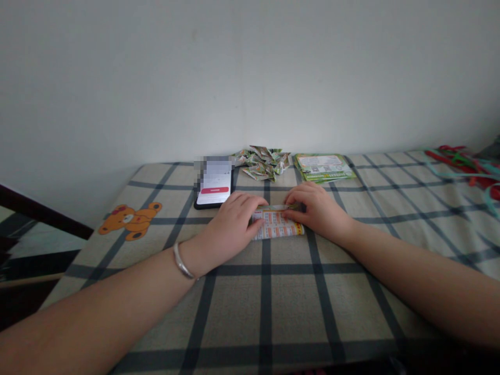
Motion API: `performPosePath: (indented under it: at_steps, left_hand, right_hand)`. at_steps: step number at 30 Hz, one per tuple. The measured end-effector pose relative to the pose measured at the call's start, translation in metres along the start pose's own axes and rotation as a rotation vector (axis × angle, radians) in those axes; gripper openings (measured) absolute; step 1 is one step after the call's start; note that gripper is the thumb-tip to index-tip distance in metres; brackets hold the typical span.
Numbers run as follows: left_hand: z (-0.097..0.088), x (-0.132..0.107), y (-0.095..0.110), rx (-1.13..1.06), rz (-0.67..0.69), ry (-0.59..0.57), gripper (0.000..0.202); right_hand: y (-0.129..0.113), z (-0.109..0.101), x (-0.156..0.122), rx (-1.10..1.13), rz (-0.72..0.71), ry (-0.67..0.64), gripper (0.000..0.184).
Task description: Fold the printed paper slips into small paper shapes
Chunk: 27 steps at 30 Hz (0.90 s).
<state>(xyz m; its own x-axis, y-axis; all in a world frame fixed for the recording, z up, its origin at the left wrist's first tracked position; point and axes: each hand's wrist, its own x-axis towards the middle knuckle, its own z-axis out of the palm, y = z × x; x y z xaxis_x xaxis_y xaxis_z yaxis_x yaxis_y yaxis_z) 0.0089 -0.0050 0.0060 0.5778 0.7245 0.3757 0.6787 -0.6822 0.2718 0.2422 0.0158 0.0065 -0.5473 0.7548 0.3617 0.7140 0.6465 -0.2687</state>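
Observation:
A folded sheet of printed paper [276, 224], white with rows of orange and red print, lies on the checked cloth in front of me. My left hand [239, 216] grips its left end, thumb on the near face and fingers over the far edge. At the right end, my right hand [312, 205] pinches the paper's upper edge between thumb and curled fingers. A green strip shows along the top fold. Behind the paper sits a pile of small folded paper pieces [263, 161], and right of that a stack of flat green printed sheets [325, 166].
A phone [214, 182] with its screen lit lies just beyond my left hand. An orange bear picture [130, 220] is on the cloth [234, 312] at the left. Red, green and turquoise ribbons [469, 166] lie at the far right. A wall [250, 78] borders the table's back.

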Motion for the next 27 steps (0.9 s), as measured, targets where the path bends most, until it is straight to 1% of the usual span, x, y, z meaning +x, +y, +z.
performPosePath:
  at_steps: [6,12,21,27]
  left_hand:
    - [-0.003,0.002,-0.001,-0.089,-0.119,0.013,0.021]
    - [-0.006,0.003,0.001,-0.168,-0.221,-0.015,0.019]
    - [-0.006,0.002,-0.001,-0.21,-0.268,0.033,0.014]
    - [-0.007,0.002,-0.001,-0.212,-0.268,0.039,0.011]
  right_hand:
    - [-0.001,0.0,-0.001,-0.018,0.033,0.034,0.017]
    - [-0.006,-0.006,-0.002,0.006,0.114,0.001,0.018]
    - [0.003,-0.007,-0.006,0.315,0.202,-0.031,0.025]
    - [-0.001,-0.01,-0.006,0.347,0.246,0.006,0.019]
